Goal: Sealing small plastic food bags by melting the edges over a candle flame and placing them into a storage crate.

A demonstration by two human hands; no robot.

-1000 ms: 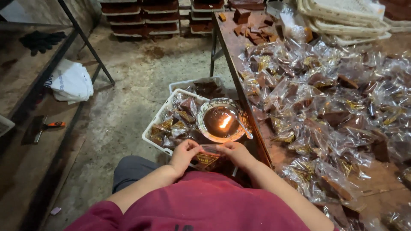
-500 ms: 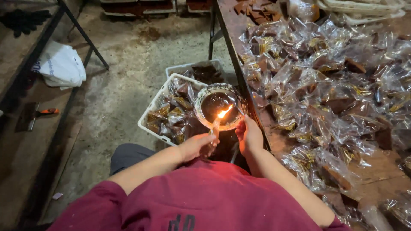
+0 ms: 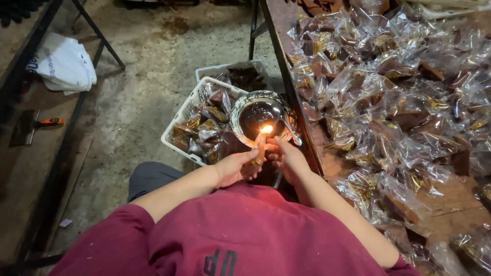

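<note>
My left hand (image 3: 236,166) and my right hand (image 3: 286,156) are together in front of my chest, pinching a small clear-wrapped packet (image 3: 260,148) between the fingertips. The packet's top edge is at a small flame (image 3: 266,129). The flame burns at the near rim of a dark round bowl (image 3: 241,110), which rests on a white plastic basket (image 3: 174,130). The basket holds several wrapped brown pieces (image 3: 204,128). Most of the packet is hidden by my fingers.
A wooden table (image 3: 450,197) to the right is covered with several clear-wrapped brown pieces (image 3: 399,97). A second white basket (image 3: 240,71) stands behind the first. On the left are a white bag (image 3: 64,64), a black metal frame (image 3: 66,148) and an orange-handled tool (image 3: 48,122).
My hands have lifted the packet from my lap up to the flame at the bowl's near rim. The view has tilted down and closer.
</note>
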